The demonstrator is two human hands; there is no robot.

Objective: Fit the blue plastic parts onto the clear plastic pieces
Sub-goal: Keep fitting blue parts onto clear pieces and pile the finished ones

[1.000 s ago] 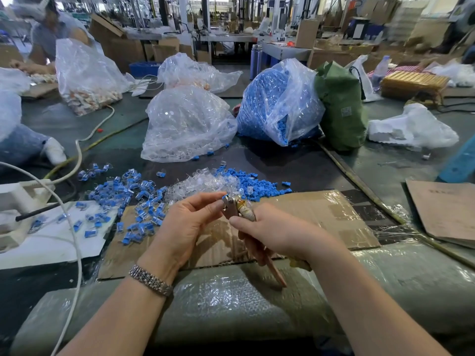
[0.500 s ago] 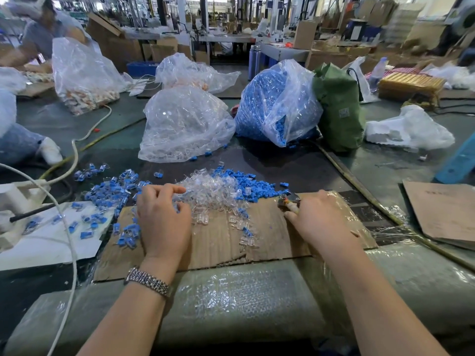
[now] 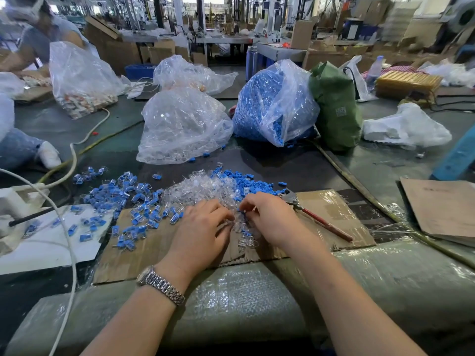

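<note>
Now both hands sit at the clear-piece pile's (image 3: pixel 205 187) near edge on the cardboard sheet (image 3: pixel 331 206): left hand (image 3: pixel 203 227) loosely curled, right hand (image 3: pixel 270 217) pinching something small, unclear what; loose blue parts (image 3: pixel 254 185) lie just beyond the right.

bright, even daylight | soft shadows | wide-angle edge bending | background blurred

Single head-mounted wide-angle view, taken from above my forearms and facing forward and down across the worktable. My left hand (image 3: pixel 203 227) and right hand (image 3: pixel 270 217) lie close below the lens at centre, over the cardboard sheet (image 3: pixel 331 209). Farther up the frame, bags and the workshop hall recede, curved by the lens. No second view overlaps.
</note>
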